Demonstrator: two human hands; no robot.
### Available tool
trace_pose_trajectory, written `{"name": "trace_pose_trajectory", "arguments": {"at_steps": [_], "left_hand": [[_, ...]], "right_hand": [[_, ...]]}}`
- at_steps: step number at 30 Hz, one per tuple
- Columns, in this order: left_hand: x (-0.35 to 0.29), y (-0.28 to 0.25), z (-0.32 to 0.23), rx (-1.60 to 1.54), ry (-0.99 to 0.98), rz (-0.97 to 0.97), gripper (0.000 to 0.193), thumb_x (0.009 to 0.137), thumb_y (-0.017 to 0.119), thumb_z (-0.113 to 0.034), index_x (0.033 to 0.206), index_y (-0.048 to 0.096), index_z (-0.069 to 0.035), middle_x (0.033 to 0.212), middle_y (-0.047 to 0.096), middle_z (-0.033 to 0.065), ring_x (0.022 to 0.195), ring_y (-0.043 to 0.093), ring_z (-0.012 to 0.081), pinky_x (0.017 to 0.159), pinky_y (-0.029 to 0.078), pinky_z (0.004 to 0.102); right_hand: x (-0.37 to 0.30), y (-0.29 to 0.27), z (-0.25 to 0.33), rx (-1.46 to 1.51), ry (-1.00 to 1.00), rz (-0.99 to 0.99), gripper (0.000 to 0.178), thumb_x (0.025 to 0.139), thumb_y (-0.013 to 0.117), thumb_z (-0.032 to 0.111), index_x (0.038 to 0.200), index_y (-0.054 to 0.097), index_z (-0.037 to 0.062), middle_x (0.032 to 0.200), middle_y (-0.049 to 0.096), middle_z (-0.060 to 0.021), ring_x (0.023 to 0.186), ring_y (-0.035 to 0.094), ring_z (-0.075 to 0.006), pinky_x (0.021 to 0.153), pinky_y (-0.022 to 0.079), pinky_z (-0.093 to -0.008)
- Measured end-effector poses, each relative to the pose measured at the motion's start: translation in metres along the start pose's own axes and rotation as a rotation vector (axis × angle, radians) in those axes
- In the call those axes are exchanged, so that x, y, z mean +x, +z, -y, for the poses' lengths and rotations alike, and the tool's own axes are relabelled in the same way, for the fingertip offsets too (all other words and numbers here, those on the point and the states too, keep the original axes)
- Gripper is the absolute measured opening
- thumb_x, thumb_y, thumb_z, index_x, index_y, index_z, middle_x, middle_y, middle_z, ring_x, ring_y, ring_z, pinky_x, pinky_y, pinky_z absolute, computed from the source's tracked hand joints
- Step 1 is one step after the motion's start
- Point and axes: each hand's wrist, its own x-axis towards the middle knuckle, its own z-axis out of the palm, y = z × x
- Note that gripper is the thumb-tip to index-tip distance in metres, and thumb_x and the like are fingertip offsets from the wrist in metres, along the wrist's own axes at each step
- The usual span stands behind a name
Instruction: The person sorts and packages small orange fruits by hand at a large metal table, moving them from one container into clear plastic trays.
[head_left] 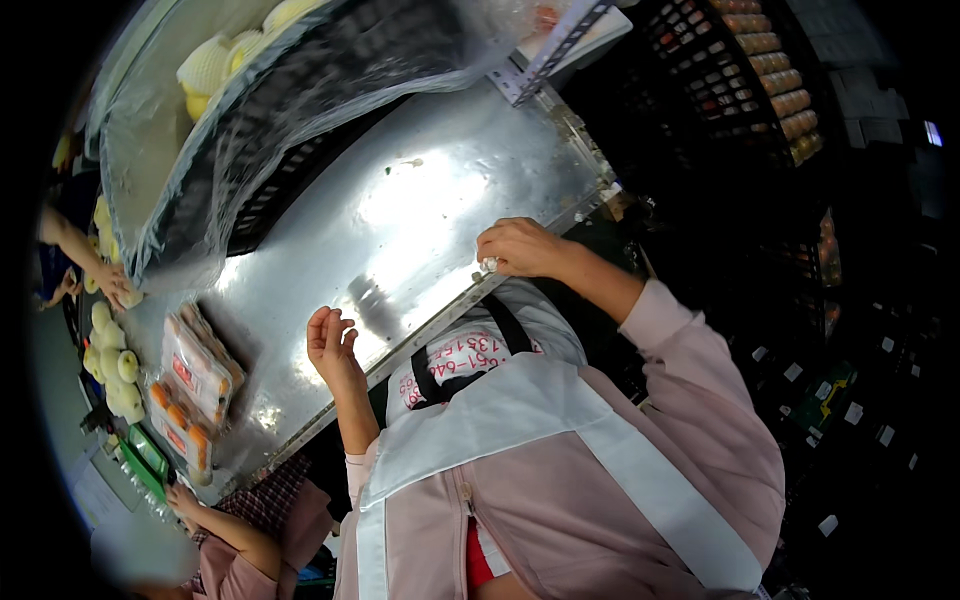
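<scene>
My right hand (517, 247) is closed at the near edge of the shiny metal table (440, 200). A small crumpled whitish scrap (489, 264) shows at its fingertips; its exact kind is too small to make out. My left hand (335, 343) hovers over the table's near edge, fingers loosely curled and apart, with nothing visible in them. To its left lie film-wrapped trays of orange fruit (182, 428), with more wrapped packs (203, 362) stacked just beyond.
A black crate (285, 185) lined with clear plastic stands at the far left, holding yellow fruit in white foam nets (208, 65). Dark crates (690, 60) and stacked packs (785, 85) rise at right. Other people's hands (110, 280) (183, 503) work at left beside netted fruit (112, 365).
</scene>
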Motion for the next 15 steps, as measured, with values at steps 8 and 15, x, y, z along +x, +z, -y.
{"name": "trace_pose_trajectory", "arguments": {"at_steps": [8,15], "left_hand": [[-0.019,0.050,0.010,0.084,0.079,-0.080,0.017,0.078,0.058,-0.006,0.094,0.054,-0.008,0.079,0.057,0.0010,0.067,0.055,0.0094,0.054,0.042,0.0191],[-0.047,0.119,0.035,0.096,0.074,-0.192,0.015,0.078,0.058,-0.008,0.093,0.054,-0.009,0.081,0.057,0.0000,0.068,0.055,0.0086,0.056,0.042,0.0187]], "right_hand": [[0.021,-0.030,-0.035,0.015,-0.103,0.670,0.019,0.044,0.063,0.013,0.061,0.062,0.0036,0.063,0.060,-0.0147,0.064,0.059,-0.0302,0.057,0.047,-0.0365],[-0.010,-0.096,-0.086,-0.154,-0.198,0.358,0.013,0.052,0.064,0.009,0.063,0.061,0.0025,0.068,0.060,-0.0134,0.074,0.057,-0.0271,0.064,0.048,-0.0350]]}}
